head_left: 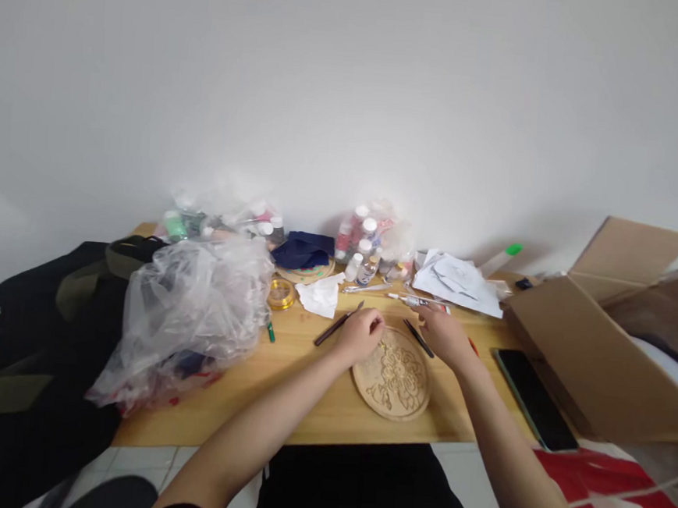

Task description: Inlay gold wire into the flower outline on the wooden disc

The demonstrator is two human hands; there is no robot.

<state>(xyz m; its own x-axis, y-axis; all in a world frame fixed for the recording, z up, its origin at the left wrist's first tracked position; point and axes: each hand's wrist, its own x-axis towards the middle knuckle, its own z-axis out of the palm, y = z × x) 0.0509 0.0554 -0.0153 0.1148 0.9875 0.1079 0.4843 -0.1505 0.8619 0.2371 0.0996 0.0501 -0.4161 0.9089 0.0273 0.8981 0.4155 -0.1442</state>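
Note:
A round wooden board [398,380] with a carved flower pattern lies near the table's front edge. My left hand [361,336] is over the board's upper left rim, its fingers curled; whatever they may hold is hidden. Beyond the board's upper right side, my right hand [443,334] reaches forward with its fingers partly stretched, close to a slim white tube [414,300]. Whether the fingertips touch the tube is unclear. Between my right hand and the board lies a dark pen-like tool [418,338]. A dark brown carving knife or pen [333,329] rests left of my left hand.
Paint bottles [367,268] and papers [457,280] line the wall side. A plastic bag [194,305] and black bag [32,339] take up the left. To the right are a phone [533,398] and an open cardboard box [589,360]. A gold wire roll [281,295] sits near white tissue [319,295].

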